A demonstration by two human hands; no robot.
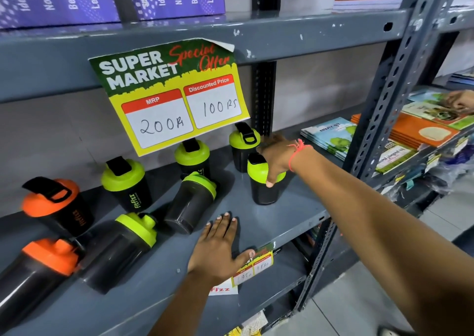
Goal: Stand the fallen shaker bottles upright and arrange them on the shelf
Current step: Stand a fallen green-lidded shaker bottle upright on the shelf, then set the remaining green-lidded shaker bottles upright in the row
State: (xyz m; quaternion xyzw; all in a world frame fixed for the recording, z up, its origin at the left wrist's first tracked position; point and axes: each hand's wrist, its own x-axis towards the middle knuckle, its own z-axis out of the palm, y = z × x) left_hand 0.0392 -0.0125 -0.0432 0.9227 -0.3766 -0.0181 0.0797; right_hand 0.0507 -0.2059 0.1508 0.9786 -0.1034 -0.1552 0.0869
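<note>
Flattened on the grey metal shelf point(269, 223), our left hand point(218, 248) is lying open, fingers spread, gripping nothing. Further in, our right hand point(275, 160), a red thread at its wrist, is clamping down over the domed green lid of an upright black shaker bottle point(264, 191). Beside our left hand two green-lidded shakers point(189, 202) are lying tipped over, and an orange-lidded shaker point(33, 276) is lying at far left. We are seeing a glossy paper price sign point(169, 92) hanging above.

Head cam, close, angled down-fwd at grey shelf point(269, 223), slightly left-tilted.
</note>
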